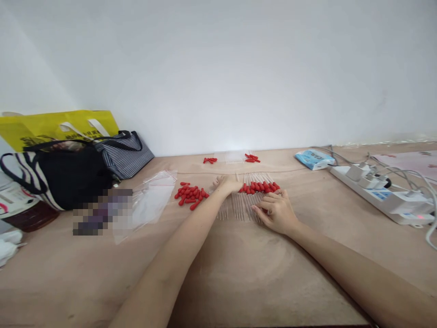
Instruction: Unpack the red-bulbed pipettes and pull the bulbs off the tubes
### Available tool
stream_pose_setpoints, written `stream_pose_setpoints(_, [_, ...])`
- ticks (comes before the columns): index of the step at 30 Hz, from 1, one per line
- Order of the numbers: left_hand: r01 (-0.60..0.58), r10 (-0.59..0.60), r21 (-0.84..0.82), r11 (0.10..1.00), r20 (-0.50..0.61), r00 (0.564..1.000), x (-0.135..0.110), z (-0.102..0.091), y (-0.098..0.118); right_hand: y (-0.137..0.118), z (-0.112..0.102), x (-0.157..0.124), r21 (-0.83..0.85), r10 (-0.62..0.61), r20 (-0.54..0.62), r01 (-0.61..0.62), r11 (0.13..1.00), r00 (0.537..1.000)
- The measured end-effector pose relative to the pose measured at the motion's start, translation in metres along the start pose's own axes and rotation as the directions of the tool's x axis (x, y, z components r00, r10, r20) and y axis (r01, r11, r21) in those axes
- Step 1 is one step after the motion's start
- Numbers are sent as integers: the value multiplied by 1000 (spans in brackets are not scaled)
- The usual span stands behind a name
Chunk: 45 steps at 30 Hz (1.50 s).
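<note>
In the middle of the table, several thin clear tubes [241, 208] lie side by side, with a row of red rubber bulbs [261, 187] across them. My left hand [228, 184] is at the left end of this row, its fingers curled in. Whatever it holds, if anything, is hidden. My right hand [278, 212] rests at the row's right end, thumb apart from the bent fingers, which touch the tubes and bulbs. A loose pile of red bulbs [191, 195] lies left of my left hand.
Smaller groups of red bulbs [252, 158] lie by a clear bag [232, 157] near the wall. Plastic bags [153, 200], a striped bag [126, 155] and a black bag [68, 173] stand left. A blue tissue pack [314, 159] and a power strip [382, 196] with cables are right.
</note>
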<state>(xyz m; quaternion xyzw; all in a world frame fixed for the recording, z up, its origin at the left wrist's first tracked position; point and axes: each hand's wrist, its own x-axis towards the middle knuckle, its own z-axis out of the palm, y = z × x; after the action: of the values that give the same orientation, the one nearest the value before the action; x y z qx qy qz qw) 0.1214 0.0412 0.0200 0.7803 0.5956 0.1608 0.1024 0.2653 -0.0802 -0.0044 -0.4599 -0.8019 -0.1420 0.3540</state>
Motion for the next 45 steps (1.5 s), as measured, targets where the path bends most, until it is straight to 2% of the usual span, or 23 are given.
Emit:
stream_pose_setpoints(3, [86, -85, 26, 996, -56, 995, -7, -16, -8, -1, 0, -1, 10, 13, 0, -13, 1000, 1000])
stream_pose_setpoints(5, [84, -80, 34, 996, -97, 992, -19, -30, -14, -1, 1, -2, 11, 23, -21, -23, 1000, 1000])
stream_pose_setpoints(7, [26, -20, 41, 999, -140, 990, -36, -42, -22, -2, 2, -2, 3, 36, -76, -35, 999, 996])
stream_pose_setpoints(9, [-80, 91, 63, 995, -185, 978, -58, -52, -31, -3, 2, 1, -14, 30, -137, -32, 999, 990])
stream_pose_setpoints(11, [-298, 338, 179, 938, -262, 904, -80, -58, -39, -6, 1, 6, -47, -13, -161, 6, 999, 987])
stream_pose_setpoints(15, [-524, 649, 434, 733, -215, 730, -113, -55, -52, -17, 4, 20, -125, -157, -91, 145, 982, 983])
stream_pose_setpoints(17, [-582, 753, 528, 619, -189, 630, -122, -49, -56, -24, 10, 24, -120, -222, -47, 216, 969, 974])
stream_pose_setpoints(19, [-605, 816, 584, 541, -191, 545, -126, -43, -59, -29, 17, 25, -93, -274, -27, 271, 958, 961])
stream_pose_setpoints(21, [-619, 844, 595, 512, -215, 492, -128, -38, -62, -32, 23, 23, -63, -300, -31, 297, 953, 954])
stream_pose_setpoints(22, [-626, 843, 579, 523, -242, 480, -128, -36, -63, -33, 24, 21, -50, -302, -38, 300, 953, 953])
stream_pose_setpoints(23, [-630, 827, 543, 555, -279, 488, -128, -34, -64, -33, 25, 20, -38, -297, -47, 296, 955, 954])
stream_pose_setpoints(24, [-629, 795, 489, 604, -320, 515, -128, -33, -66, -33, 25, 18, -26, -288, -62, 287, 958, 956])
stream_pose_setpoints(26, [-617, 706, 343, 708, -375, 601, -126, -30, -67, -33, 24, 16, -2, -265, -92, 266, 964, 960])
stream_pose_setpoints(28, [-620, 651, 218, 754, -368, 664, -124, -28, -69, -34, 22, 15, 21, -245, -114, 249, 968, 963])
stream_pose_setpoints(29, [-636, 652, 176, 751, -351, 672, -122, -27, -70, -34, 21, 14, 30, -240, -119, 245, 969, 964])
stream_pose_setpoints(33, [-711, 696, 86, 698, -315, 645, -119, -24, -73, -34, 20, 12, 43, -250, -117, 257, 966, 961])
stream_pose_setpoints(40, [-723, 698, 33, 690, -291, 654, -123, -24, -75, -35, 20, 10, 26, -275, -130, 281, 959, 953])
stream_pose_setpoints(45, [-752, 720, 35, 658, -321, 615, -122, -24, -78, -32, 17, 9, 42, -265, -130, 273, 961, 955])
